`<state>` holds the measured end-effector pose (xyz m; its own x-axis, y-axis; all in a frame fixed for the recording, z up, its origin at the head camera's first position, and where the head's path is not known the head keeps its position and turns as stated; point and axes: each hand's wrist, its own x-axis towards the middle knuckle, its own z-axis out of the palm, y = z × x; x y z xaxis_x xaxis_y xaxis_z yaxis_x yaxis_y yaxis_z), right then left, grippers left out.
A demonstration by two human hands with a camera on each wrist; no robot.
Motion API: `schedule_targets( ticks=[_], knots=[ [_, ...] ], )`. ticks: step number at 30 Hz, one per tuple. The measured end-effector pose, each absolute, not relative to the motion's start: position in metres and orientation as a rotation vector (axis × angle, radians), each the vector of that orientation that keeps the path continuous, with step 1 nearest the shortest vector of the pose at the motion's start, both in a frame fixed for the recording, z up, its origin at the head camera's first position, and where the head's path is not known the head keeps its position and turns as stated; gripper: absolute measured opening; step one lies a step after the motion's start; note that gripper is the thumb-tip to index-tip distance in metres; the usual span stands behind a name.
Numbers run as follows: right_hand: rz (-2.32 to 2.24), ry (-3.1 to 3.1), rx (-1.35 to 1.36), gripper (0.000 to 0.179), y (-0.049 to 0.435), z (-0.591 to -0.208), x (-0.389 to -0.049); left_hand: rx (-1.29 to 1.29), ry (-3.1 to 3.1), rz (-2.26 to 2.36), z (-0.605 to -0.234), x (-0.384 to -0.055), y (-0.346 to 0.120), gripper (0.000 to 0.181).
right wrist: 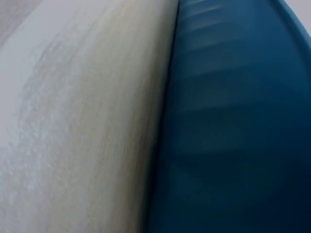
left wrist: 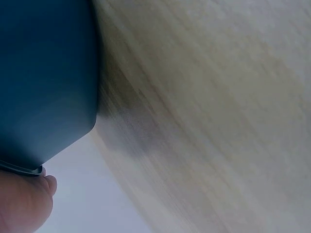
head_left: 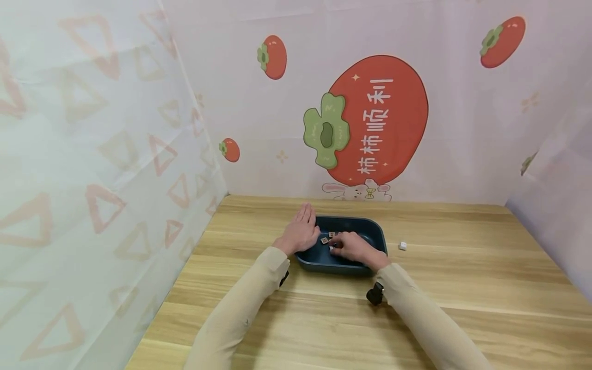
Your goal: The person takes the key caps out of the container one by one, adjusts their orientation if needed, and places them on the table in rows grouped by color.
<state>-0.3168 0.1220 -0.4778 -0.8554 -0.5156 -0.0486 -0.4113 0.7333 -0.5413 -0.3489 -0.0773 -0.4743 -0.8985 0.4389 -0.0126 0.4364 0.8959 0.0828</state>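
pale wood grain runs across our surface (head_left: 319, 318), with a backdrop (head_left: 458, 144) printed with red fruit behind it. what counts most, we judge, is what lies at the right hand's (head_left: 353, 246) fingertips: a small white cube (head_left: 331, 248), low inside the dark blue tray (head_left: 324, 268). those fingers curl down and leftward and appear to pinch it, though the wrist view there shows only tray and wood, so we cannot confirm the grip closely. two brown cubes (head_left: 325, 240) (head_left: 331, 234) lie just past the fingertips, toward the tray's far side. the tray's long axis runs left to right, and our right forearm crosses its near right corner. our left hand (head_left: 300, 234) rests over the left rim, fingers straight and pointing away, grasping none of the cubes. a stray white cube (head_left: 403, 246) sits outside, right of the tray, nearer our right hand.
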Motion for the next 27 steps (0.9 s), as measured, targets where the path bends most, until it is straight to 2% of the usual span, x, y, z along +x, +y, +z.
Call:
schedule_targets(
  ticks=[20,27],
  knots=[
    [-0.894,2.718,-0.577,0.026,0.143,-0.462,-0.309,0.692,3.021,0.115,-0.475,-0.349,-0.077,0.063],
    [-0.923,2.756,-0.600,0.029,0.156,-0.458,-0.307,0.695,3.016,0.104,-0.474,-0.349,-0.077,0.063]
  ],
)
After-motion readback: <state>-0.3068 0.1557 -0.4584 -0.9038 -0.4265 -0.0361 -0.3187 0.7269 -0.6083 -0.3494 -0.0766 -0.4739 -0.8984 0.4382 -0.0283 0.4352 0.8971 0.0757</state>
